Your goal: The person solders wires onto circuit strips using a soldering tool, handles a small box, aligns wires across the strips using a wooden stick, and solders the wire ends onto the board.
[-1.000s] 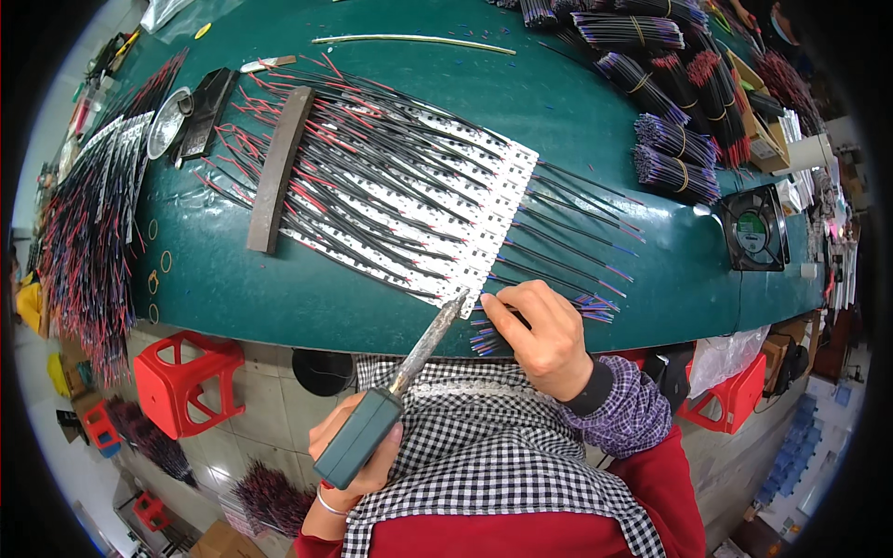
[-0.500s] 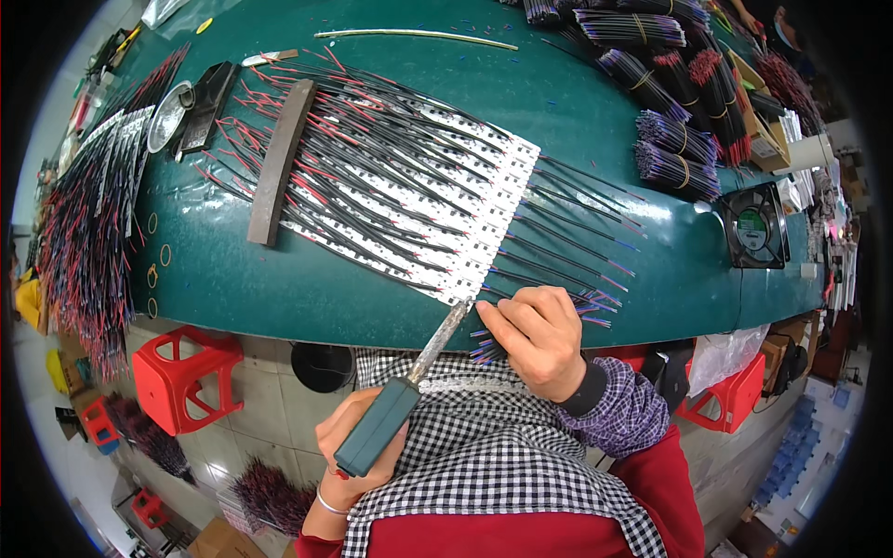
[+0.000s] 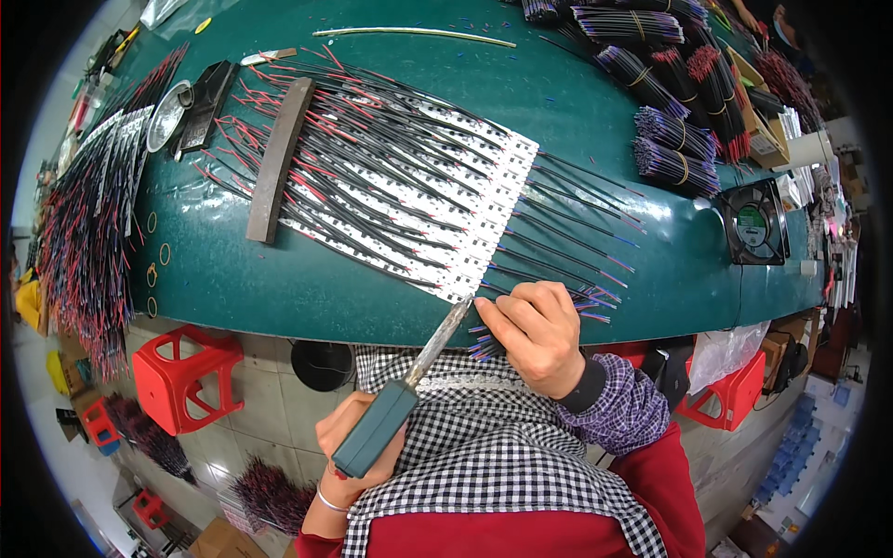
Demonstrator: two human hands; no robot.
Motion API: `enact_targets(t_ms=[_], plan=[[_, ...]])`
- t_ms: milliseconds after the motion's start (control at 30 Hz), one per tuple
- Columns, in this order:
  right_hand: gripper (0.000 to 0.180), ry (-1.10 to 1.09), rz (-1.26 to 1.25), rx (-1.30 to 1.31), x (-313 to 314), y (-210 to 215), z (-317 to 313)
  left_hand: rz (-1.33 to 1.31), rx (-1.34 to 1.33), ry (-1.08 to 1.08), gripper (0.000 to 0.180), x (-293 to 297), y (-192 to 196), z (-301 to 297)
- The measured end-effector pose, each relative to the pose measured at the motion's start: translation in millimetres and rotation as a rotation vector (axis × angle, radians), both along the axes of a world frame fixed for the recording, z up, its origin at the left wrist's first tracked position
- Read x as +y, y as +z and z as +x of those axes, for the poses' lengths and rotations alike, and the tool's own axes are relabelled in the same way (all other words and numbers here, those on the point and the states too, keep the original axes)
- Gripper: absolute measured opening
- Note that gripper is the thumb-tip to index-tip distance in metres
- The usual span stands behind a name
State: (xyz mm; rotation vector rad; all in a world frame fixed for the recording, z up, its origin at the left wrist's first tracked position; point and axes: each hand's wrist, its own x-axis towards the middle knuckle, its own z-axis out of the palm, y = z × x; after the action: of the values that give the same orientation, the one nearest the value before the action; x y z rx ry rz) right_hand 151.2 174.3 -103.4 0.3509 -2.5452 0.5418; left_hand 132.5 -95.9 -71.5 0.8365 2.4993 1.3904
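Observation:
My left hand (image 3: 346,456) grips the green handle of a soldering iron (image 3: 409,377), whose metal tip reaches up to the near end of a row of white circuit strips (image 3: 423,209) on the green table (image 3: 307,288). My right hand (image 3: 535,335) holds a bunch of thin black wires (image 3: 484,346) at the table's front edge, its fingertips right beside the iron's tip. Black and red wires run off the strips to both sides. A dark flat bar (image 3: 277,158) lies across the wires at the left.
Bundles of tied wires (image 3: 670,88) lie at the back right, near a small black fan (image 3: 755,223). More wired strips hang over the table's left edge (image 3: 88,232). Red plastic stools (image 3: 181,381) stand on the floor below. A long thin rod (image 3: 414,34) lies at the back.
My right hand and the iron's tip have shifted slightly along the front ends of the strips. The left hand has kept its grip on the handle.

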Motion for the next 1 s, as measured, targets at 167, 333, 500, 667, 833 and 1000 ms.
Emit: enact_targets(t_ms=[167, 333, 500, 667, 833, 1000], plan=[[0.033, 0.001, -0.003, 0.001, -0.4, 0.0, -0.7, 0.022, -0.036, 0.076, 0.023, 0.7, 4.3, 3.0], [0.033, 0.01, -0.037, -0.001, 1.6, 0.1, -2.0, 0.046, -0.033, 0.079, 0.018, 5.7, 4.3, 0.4], [0.032, 0.02, -0.029, 0.0, 1.8, 0.4, -1.2, -0.001, -0.051, 0.039, 0.016, 1.8, 0.8, 2.6], [0.031, 0.032, 0.009, 0.014, -0.7, -0.7, 0.7, 0.002, -0.033, 0.021, 0.017, 1.8, -0.5, 3.6], [0.031, 0.028, 0.037, 0.02, -0.9, -0.9, 0.3, 0.001, -0.033, 0.011, 0.012, -3.8, -2.7, 2.7], [0.035, 0.008, 0.015, 0.047, -3.2, 0.9, -2.5, 0.382, -0.416, 0.503, 0.03, -15.3, -1.3, 14.9]])
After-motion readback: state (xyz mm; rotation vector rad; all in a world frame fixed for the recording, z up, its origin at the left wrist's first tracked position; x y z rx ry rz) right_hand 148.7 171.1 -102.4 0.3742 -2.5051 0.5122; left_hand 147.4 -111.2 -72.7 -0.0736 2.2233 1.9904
